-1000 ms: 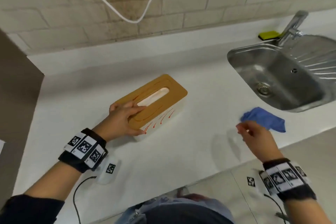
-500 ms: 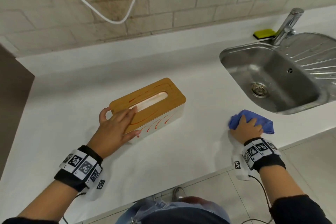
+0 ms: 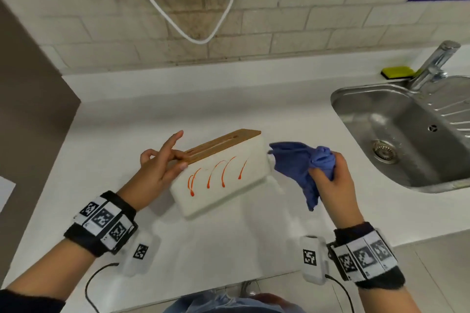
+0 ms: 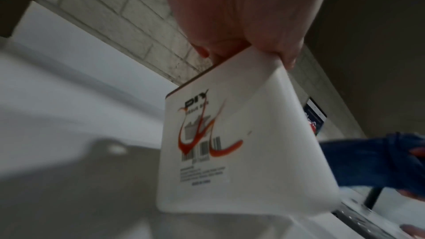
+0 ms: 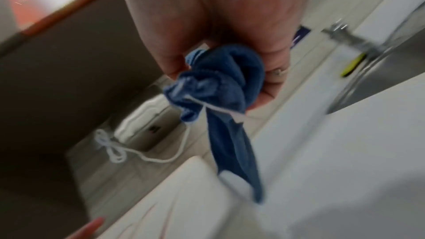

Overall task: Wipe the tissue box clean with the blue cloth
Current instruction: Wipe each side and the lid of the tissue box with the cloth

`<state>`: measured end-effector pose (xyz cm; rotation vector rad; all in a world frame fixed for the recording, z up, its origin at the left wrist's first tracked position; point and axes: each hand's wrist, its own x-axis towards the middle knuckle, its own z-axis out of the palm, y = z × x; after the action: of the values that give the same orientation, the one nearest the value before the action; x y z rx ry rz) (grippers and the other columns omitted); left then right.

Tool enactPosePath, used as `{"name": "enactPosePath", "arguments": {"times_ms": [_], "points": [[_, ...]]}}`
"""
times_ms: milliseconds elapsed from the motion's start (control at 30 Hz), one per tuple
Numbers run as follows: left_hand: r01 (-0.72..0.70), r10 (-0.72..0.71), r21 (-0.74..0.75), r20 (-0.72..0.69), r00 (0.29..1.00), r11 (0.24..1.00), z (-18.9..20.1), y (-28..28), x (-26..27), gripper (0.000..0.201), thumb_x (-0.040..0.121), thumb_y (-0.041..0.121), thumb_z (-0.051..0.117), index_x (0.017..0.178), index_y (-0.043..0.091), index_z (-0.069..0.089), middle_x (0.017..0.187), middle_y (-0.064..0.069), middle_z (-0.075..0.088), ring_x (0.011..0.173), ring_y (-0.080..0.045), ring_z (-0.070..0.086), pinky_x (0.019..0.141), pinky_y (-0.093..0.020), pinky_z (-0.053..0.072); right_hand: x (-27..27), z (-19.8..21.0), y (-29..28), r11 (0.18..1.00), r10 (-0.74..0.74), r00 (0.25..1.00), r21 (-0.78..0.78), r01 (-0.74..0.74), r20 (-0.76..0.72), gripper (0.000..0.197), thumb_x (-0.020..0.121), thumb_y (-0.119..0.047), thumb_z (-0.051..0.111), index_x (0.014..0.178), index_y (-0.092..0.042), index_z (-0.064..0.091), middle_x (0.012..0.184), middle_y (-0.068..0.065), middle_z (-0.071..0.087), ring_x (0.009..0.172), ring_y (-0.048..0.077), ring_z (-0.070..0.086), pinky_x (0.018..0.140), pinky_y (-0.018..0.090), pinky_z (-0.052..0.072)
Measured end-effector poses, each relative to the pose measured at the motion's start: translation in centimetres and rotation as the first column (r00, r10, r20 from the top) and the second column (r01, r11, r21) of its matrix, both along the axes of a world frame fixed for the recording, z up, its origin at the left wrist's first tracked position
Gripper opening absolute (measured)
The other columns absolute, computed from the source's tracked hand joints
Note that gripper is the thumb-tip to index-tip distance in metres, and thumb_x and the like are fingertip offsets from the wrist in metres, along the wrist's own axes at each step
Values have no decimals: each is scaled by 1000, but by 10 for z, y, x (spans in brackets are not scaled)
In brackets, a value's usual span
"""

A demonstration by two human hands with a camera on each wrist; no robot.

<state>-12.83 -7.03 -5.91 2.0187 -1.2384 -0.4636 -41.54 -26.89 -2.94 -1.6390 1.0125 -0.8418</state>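
The tissue box [image 3: 221, 180] is white with orange streaks and a wooden lid, and it is tipped so its streaked side faces me. My left hand [image 3: 162, 165] grips its left end, fingers on the lid and thumb on the white side. The left wrist view shows the labelled end of the box [image 4: 241, 143] under my fingers [image 4: 253, 15]. My right hand [image 3: 330, 185] holds the bunched blue cloth [image 3: 297, 162] just off the box's right end, with a tail hanging down. In the right wrist view the cloth [image 5: 218, 83] dangles above the box [image 5: 184, 197].
A steel sink [image 3: 338, 99] with a tap [image 3: 437, 63] sits at the right, and a yellow sponge [image 3: 398, 71] lies behind it. A white cable [image 3: 193, 33] hangs on the brick wall. A brown panel [image 3: 25, 109] bounds the white counter [image 3: 127, 114] on the left.
The box lay flat with its lid up; my left hand has tipped it onto its edge. My right hand picked the cloth off the counter and brought it left to the box.
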Motion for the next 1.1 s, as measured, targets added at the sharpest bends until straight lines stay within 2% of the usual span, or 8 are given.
{"name": "enactPosePath", "arguments": {"times_ms": [167, 333, 500, 700, 833, 933, 1000, 1100], "points": [[-32, 31, -1, -56, 998, 999, -4, 1, 17, 56, 81, 63, 25, 131, 62, 0, 111, 19, 60, 123, -17, 39, 106, -30, 7, 77, -5, 35, 951, 242, 968, -215, -224, 62, 22, 80, -25, 66, 97, -29, 52, 93, -6, 60, 94, 10, 58, 78, 25, 48], [-36, 36, -5, -50, 998, 999, -3, 0, 19, 58, 79, 65, 25, 129, 63, -3, 109, 19, 59, 115, -19, 37, 100, -30, 11, 120, -49, 43, 831, 303, 917, -399, -388, -260, 53, 77, -50, 55, 128, -40, 42, 149, -2, 20, 141, 22, 11, 116, 40, 8], [-43, 42, -3, -109, 993, 999, 6, -1, 18, 52, 75, 64, 25, 121, 68, 1, 108, 23, 55, 103, -12, 26, 96, -30, 16, 132, -58, 50, 831, 250, 914, -414, -372, -320, 62, 87, -48, 34, 143, -38, 7, 155, -7, -6, 143, 13, -17, 115, 24, -15], [-51, 46, -32, -127, 991, 998, 1, -5, 30, 50, 78, 60, 24, 123, 66, 3, 107, 10, 63, 103, 1, 32, 96, -28, 14, 134, -63, 60, 714, 370, 831, -444, -541, -416, 57, 87, -36, 35, 142, -26, 28, 152, -10, 10, 140, -3, -14, 116, 23, -10], [-59, 55, -19, -170, 984, 998, -3, -6, 34, 51, 78, 62, 26, 123, 67, 2, 109, 9, 64, 110, -20, 33, 96, -30, 15, 108, -65, 69, 620, 539, 717, -368, -693, -442, 54, 84, -32, 41, 137, -22, 41, 146, -15, 26, 134, -18, 1, 114, 12, 2], [-68, 63, -20, -186, 981, 998, -4, -6, 36, 53, 78, 63, 26, 124, 67, 1, 107, 13, 64, 114, -21, 34, 99, -30, 14, 86, -37, 71, 727, 633, 722, -105, -678, -280, 38, 78, -38, 45, 114, -46, 53, 112, -33, 57, 104, -14, 51, 92, 14, 40], [-66, 62, -16, -197, 979, 998, -1, -6, 36, 54, 77, 63, 26, 124, 66, 1, 107, 12, 64, 113, -19, 32, 98, -30, 14, 82, -14, 63, 827, 557, 827, -31, -561, -80, 16, 77, -42, 48, 91, -41, 56, 79, -25, 63, 75, -5, 56, 71, 16, 45], [-52, 49, -12, -194, 980, 999, 1, -5, 34, 54, 77, 63, 26, 125, 66, 1, 108, 9, 64, 110, -17, 30, 98, -29, 12, 85, 17, 46, 949, 303, 941, -137, -283, 151, 16, 81, -34, 54, 95, -25, 55, 81, -12, 62, 75, -11, 57, 70, 7, 44]]}}
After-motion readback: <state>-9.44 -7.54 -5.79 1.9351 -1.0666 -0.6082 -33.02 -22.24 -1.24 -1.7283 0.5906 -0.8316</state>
